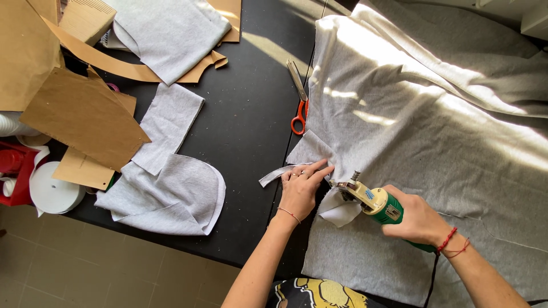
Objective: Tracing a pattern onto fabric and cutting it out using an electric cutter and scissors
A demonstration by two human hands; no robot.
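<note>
A large grey knit fabric [422, 142] lies spread over the right half of a black table [251, 125]. My left hand [301, 188] presses flat on the fabric's left edge, fingers together, beside a loose cut strip [274, 174]. My right hand [416, 219] grips a green and cream electric fabric cutter [371, 199], its head against the fabric right next to my left fingertips. A black cord [432, 279] runs down from the cutter.
Orange-handled scissors [298, 97] lie on the table by the fabric edge. Cut grey pieces [171, 188] and brown cardboard patterns [80, 114] cover the left side. White tape rolls [54, 191] and a red holder [14, 171] sit at the far left. Tiled floor lies below.
</note>
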